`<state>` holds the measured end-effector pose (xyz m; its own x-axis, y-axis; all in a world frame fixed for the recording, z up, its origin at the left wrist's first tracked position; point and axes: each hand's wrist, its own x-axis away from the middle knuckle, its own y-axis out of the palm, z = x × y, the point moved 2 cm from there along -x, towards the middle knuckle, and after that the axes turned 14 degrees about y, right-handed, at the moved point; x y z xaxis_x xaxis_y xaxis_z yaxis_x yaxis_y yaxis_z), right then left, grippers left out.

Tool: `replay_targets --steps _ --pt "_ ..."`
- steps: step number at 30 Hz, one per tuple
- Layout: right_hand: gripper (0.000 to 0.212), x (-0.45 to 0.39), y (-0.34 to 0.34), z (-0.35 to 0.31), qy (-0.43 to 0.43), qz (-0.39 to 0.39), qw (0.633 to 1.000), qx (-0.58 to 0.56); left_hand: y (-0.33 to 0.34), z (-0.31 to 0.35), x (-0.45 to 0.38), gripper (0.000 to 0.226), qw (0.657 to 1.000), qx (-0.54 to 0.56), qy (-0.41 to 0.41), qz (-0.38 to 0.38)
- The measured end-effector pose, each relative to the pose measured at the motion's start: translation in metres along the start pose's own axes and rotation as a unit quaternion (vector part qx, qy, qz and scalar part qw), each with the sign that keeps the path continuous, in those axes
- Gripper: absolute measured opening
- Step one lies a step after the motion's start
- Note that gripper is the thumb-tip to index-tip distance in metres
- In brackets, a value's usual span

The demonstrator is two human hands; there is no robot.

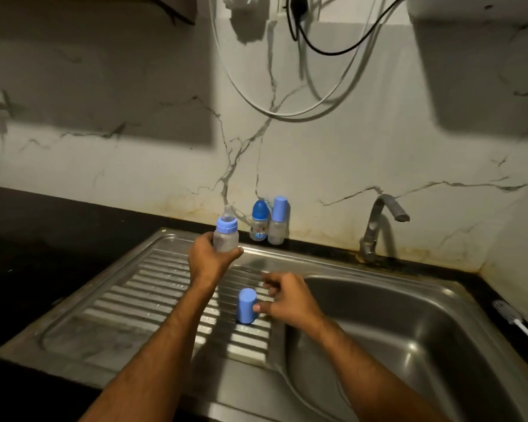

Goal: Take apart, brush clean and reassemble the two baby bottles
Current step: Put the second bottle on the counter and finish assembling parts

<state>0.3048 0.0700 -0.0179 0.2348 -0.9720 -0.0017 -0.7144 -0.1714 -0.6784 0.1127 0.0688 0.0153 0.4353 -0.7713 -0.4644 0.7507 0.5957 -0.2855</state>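
Baby bottle [225, 236] upright in left hand's [209, 257] closed grip; right hand [284, 300] loose-fingered, thumb touching blue cap [246, 306].

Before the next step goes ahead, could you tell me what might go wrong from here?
1. The blue cap stands upright on the ribbed drainboard beside the basin; the right hand at its side could tip it in.
2. The left hand grips the uncapped bottle low, so unscrewing its collar might make it slip.
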Motion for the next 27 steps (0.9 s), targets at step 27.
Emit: replay_targets --steps 27 --pt "0.029 0.022 -0.155 0.073 0.135 -0.038 0.989 -0.045 0.09 0.003 0.062 0.048 0.995 0.062 -0.015 -0.075"
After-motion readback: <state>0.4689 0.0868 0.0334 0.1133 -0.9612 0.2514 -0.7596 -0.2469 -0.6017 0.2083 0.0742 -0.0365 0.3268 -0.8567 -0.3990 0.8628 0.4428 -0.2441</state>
